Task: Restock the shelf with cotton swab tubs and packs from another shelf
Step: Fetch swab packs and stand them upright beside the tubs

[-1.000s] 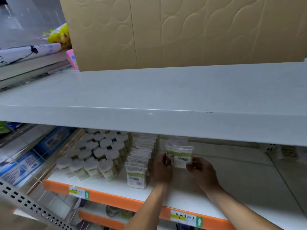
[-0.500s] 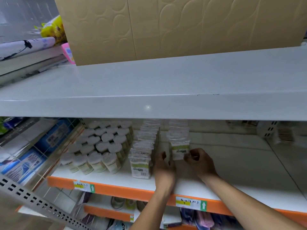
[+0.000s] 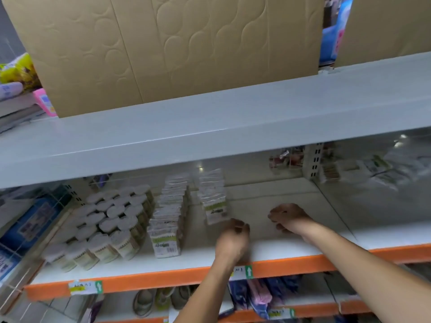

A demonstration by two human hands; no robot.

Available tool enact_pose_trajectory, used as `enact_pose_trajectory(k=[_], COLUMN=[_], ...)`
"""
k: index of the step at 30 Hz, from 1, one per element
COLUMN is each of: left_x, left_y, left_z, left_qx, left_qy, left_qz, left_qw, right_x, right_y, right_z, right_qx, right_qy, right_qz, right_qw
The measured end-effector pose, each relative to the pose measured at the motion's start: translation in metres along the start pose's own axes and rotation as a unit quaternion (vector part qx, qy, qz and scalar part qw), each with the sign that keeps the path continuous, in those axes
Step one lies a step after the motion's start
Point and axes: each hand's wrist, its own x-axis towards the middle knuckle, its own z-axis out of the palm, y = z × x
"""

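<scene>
Several cotton swab tubs (image 3: 112, 223) with white lids stand grouped at the left of the white shelf (image 3: 275, 249). Beside them runs a row of clear swab packs (image 3: 169, 223), and a second row of packs (image 3: 213, 201) stands just right of it. My left hand (image 3: 233, 237) hovers just below and right of that second row's front pack, fingers loosely curled, holding nothing. My right hand (image 3: 288, 217) is further right over bare shelf, fingers curled downward and empty.
A grey upper shelf (image 3: 210, 127) overhangs, carrying a large cardboard box (image 3: 163, 47). Bagged goods (image 3: 377, 169) lie behind a divider at the right. An orange rail (image 3: 177, 277) with price tags edges the shelf; shoes (image 3: 161, 299) and packets sit below.
Both hands have let go of the front pack in the second row and pulled away, the right hand moving off to the right. The camera has shifted left and down.
</scene>
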Motion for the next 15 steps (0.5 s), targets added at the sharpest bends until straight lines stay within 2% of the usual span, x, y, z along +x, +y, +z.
enact_pose_trajectory(k=[4, 11, 15], left_x=[0.008, 0.002, -0.015], left_y=[0.026, 0.08, 0.117], left_z=[0.029, 0.089, 0.129], left_qx=[-0.002, -0.004, -0.012], left_qy=[-0.041, -0.063, -0.082], left_qz=[-0.014, -0.002, 0.011], left_qw=[0.999, 0.998, 0.997], right_x=[-0.018, -0.051, -0.07], right_y=[0.015, 0.06, 0.093], right_z=[-0.053, -0.146, -0.19], right_qx=[0.012, 0.025, -0.003], right_qy=[0.02, 0.108, 0.115], right_qz=[0.038, 0.044, 0.052], right_qw=[0.999, 0.993, 0.992])
